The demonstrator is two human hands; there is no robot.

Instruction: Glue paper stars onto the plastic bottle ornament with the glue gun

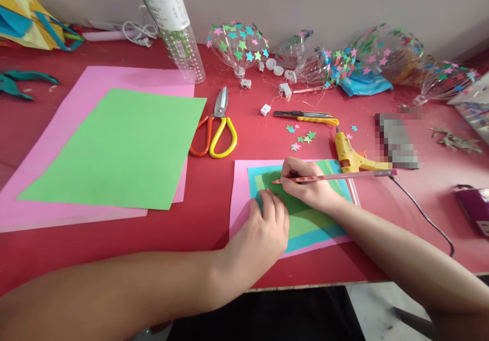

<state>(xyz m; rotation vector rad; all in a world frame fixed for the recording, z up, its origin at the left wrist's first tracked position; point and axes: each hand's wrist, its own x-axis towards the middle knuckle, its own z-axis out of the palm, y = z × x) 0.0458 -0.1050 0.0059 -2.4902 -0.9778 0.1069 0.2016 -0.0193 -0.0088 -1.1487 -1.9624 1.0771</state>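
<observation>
My right hand [308, 184] is closed around a pink pencil [355, 174], its tip touching the stack of coloured paper near the upper left corner. On top of the stack lies a darker green sheet [301, 203], over a light green sheet [305, 224], a blue sheet [315, 238] and a pink sheet [240, 198]. My left hand [265, 226] rests on the left side of the stack, fingers bent and lying on the paper just below the pencil tip. Whether anything small is under its fingertips is hidden.
Left are a large green sheet [118, 147] on pink paper [95, 81] and scissors [219, 127]. Behind stand a plastic bottle [175, 30] and star-covered clear plastic pieces [239, 43]. A box cutter [305, 115], paper stars [306, 138] and glue gun [349, 152] lie beyond my hands.
</observation>
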